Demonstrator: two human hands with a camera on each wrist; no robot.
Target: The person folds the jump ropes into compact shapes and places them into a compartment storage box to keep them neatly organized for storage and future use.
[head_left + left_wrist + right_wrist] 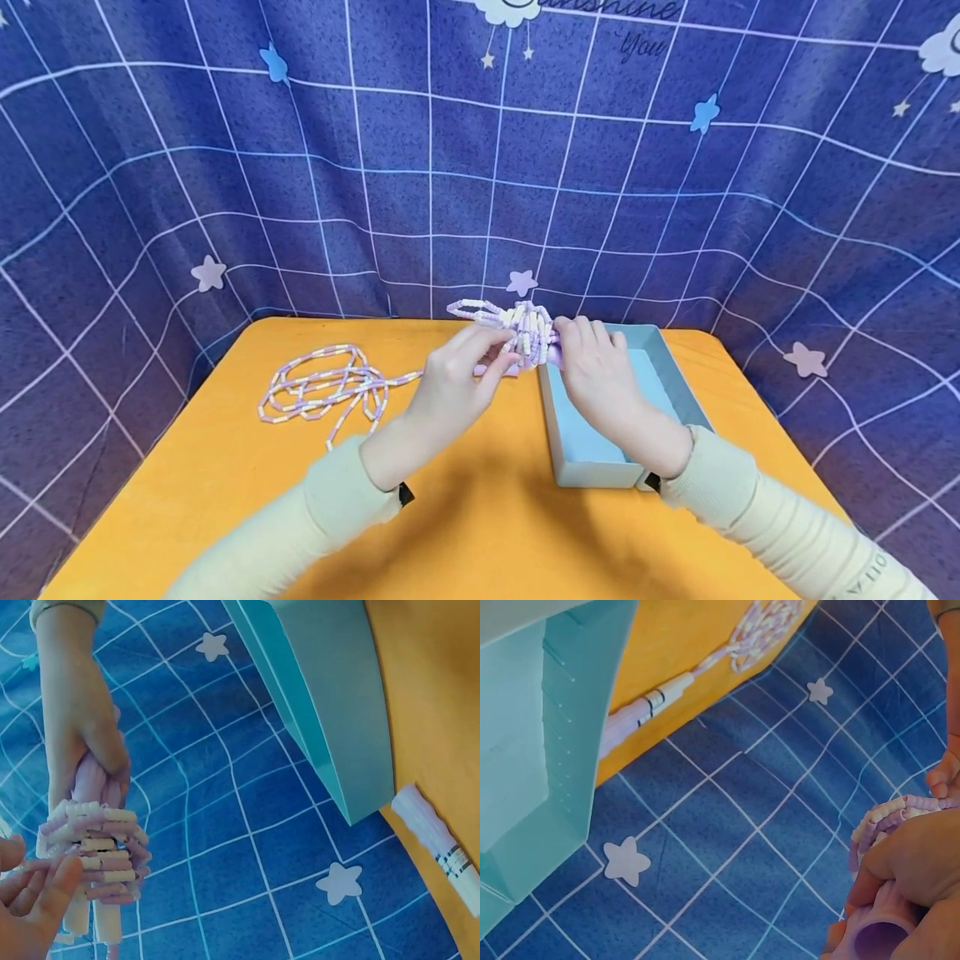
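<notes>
Lilac and white beads cover a jump rope (532, 337) that is wound in a thick bundle round its own handles, up off the table between both hands. My right hand (600, 367) grips the lilac handle ends; a hollow handle end (881, 939) shows in the right wrist view. With thumb and fingertips, my left hand (459, 371) pinches the beaded rope at the bundle's left side. White handle tips (76, 916) stick out below the coils in the left wrist view. A loop of beads juts out at the bundle's far left.
A second beaded jump rope (322, 392) lies in loose loops on the orange table (247, 500), at the left. Its lilac and white handle (427, 821) rests near the blue-grey box (600, 475) at the right. A blue grid-patterned curtain (465, 200) hangs behind the table.
</notes>
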